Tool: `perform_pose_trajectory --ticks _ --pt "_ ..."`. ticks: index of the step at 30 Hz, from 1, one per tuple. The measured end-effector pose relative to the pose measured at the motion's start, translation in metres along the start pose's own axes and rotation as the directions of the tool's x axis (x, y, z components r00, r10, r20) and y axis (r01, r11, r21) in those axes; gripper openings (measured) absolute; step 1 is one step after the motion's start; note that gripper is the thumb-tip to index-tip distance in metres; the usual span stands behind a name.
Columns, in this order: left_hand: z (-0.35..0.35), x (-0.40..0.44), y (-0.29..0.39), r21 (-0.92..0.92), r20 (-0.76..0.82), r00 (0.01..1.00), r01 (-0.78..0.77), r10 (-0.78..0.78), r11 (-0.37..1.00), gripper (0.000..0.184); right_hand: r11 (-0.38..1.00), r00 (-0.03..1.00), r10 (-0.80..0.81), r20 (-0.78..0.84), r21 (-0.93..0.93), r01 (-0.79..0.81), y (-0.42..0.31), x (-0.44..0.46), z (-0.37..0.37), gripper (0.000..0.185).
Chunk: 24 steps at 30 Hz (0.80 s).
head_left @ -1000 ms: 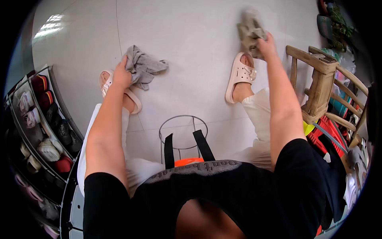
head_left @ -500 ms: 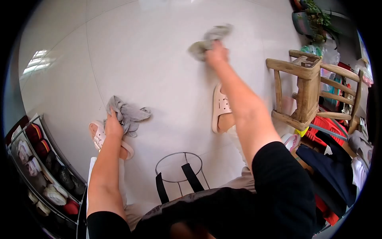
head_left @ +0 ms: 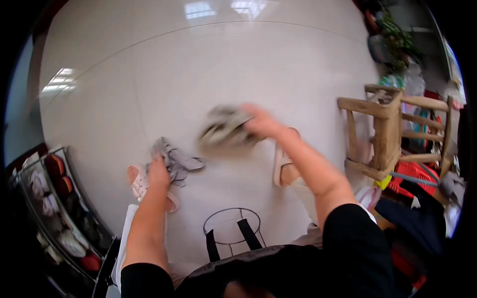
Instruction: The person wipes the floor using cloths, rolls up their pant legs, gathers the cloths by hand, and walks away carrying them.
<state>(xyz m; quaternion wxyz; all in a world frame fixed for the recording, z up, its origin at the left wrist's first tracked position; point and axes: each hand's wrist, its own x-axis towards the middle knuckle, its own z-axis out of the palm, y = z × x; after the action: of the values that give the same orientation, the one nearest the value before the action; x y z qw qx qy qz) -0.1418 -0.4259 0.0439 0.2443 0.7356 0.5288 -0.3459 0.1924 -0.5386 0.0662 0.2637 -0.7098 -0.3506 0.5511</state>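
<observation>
My left hand [head_left: 158,172] is closed on a crumpled grey cloth [head_left: 181,162], low over the floor beside the left clog. In my right hand [head_left: 262,122] is a grey-green cloth [head_left: 224,130], bunched up and smeared by motion. That hand is in front of the right foot, and I cannot make out whether its cloth touches the floor. On my feet are pale pink clogs with holes, the left one [head_left: 138,182] partly behind my left forearm and the right one [head_left: 280,160] near my right forearm.
Glossy pale tiles make up the floor [head_left: 164,64]. A shoe rack [head_left: 74,213] stands on the left. To the right is a wooden chair [head_left: 381,136] with a red plastic basket [head_left: 413,179] and clothes by it. A round wire frame [head_left: 232,209] stands between my legs. A potted plant [head_left: 395,35] is at upper right.
My right hand has swept its cloth left and back toward me. My left hand keeps hold of the grey cloth near the left clog. The whole view has shifted slightly.
</observation>
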Motion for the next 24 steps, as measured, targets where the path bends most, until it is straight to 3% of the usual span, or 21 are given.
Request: perform_pose_trajectory --ticks 1,2,3,4,5,7,8,9,10,12,13,15,16,17,18,20,24 --pt "-0.002 -0.002 0.000 0.036 0.003 1.000 -0.013 0.013 0.999 0.067 0.955 0.949 0.270 -0.164 0.173 -0.242 -0.014 -0.002 -0.030 0.043" --pt "-0.002 -0.003 -0.001 0.043 -0.006 1.000 0.020 -0.019 0.999 0.067 0.980 0.914 0.198 -0.355 0.061 -0.189 0.019 0.008 -0.062 0.043" --pt "-0.001 -0.002 0.000 0.034 -0.021 1.000 0.011 -0.010 0.999 0.067 0.951 0.829 0.244 -0.503 -0.041 -0.305 0.023 0.005 -0.092 0.043" --pt "-0.001 -0.001 0.000 0.025 -0.036 0.999 -0.004 0.005 1.000 0.067 0.895 0.639 0.445 -0.628 0.288 -0.341 0.026 0.004 -0.108 0.041" --pt "-0.001 -0.001 0.001 0.029 -0.040 0.999 0.013 -0.011 0.999 0.067 0.896 0.640 0.419 -0.644 0.410 -0.174 0.057 0.007 -0.129 0.041" --pt "0.001 -0.001 0.002 0.045 -0.039 0.999 0.008 -0.006 0.999 0.067 0.767 0.463 0.575 -0.674 0.642 -0.019 0.129 0.022 -0.158 0.040" --pt "0.005 0.001 0.000 0.027 -0.055 0.998 -0.010 0.012 1.000 0.069 0.762 0.464 0.583 -0.666 0.647 -0.028 0.176 0.046 -0.165 0.040" --pt "0.008 0.000 -0.002 0.034 -0.039 0.999 -0.011 0.013 0.999 0.069 0.823 0.407 0.568 -0.715 0.510 -0.251 0.167 0.056 -0.157 0.041" --pt "0.009 0.001 -0.002 0.042 -0.045 0.999 -0.008 0.010 0.999 0.070 0.787 0.364 0.508 -0.781 0.249 -0.564 0.125 0.055 -0.140 0.043" --pt "0.009 0.003 0.000 0.050 -0.049 0.999 -0.011 0.013 0.999 0.071 0.694 0.409 0.402 -0.819 -0.018 -0.719 0.067 0.072 -0.119 0.046" --pt "0.009 0.002 0.000 0.063 -0.054 0.998 -0.011 0.014 0.998 0.072 0.742 0.462 0.315 -0.829 -0.089 -0.665 0.083 0.093 -0.116 0.048" --pt "0.008 0.001 0.001 0.076 -0.054 0.998 -0.012 0.016 0.997 0.073 0.827 0.628 0.199 -0.752 -0.215 -0.520 0.041 0.106 -0.091 0.052" --pt "0.007 0.001 0.001 0.072 -0.058 0.998 -0.008 0.013 0.997 0.073 0.822 0.695 0.123 -0.708 -0.320 -0.472 0.042 0.119 -0.079 0.053" --pt "0.006 0.001 0.002 0.066 -0.063 0.998 -0.005 0.009 0.998 0.074 0.780 0.759 0.168 -0.629 -0.387 -0.493 0.009 0.115 -0.059 0.052" --pt "0.004 -0.002 0.003 0.064 -0.056 0.998 -0.008 0.011 0.998 0.074 0.752 0.850 0.061 -0.523 -0.536 -0.384 -0.006 0.111 -0.043 0.052" --pt "-0.001 -0.003 0.005 0.020 -0.050 0.999 0.001 0.000 1.000 0.075 0.635 0.917 -0.024 -0.398 -0.715 -0.293 -0.017 0.102 -0.011 0.054" --pt "0.003 -0.003 0.002 0.042 -0.058 0.998 -0.029 0.031 0.999 0.073 0.607 0.985 -0.114 -0.134 -0.794 -0.038 -0.006 0.068 0.036 0.058"
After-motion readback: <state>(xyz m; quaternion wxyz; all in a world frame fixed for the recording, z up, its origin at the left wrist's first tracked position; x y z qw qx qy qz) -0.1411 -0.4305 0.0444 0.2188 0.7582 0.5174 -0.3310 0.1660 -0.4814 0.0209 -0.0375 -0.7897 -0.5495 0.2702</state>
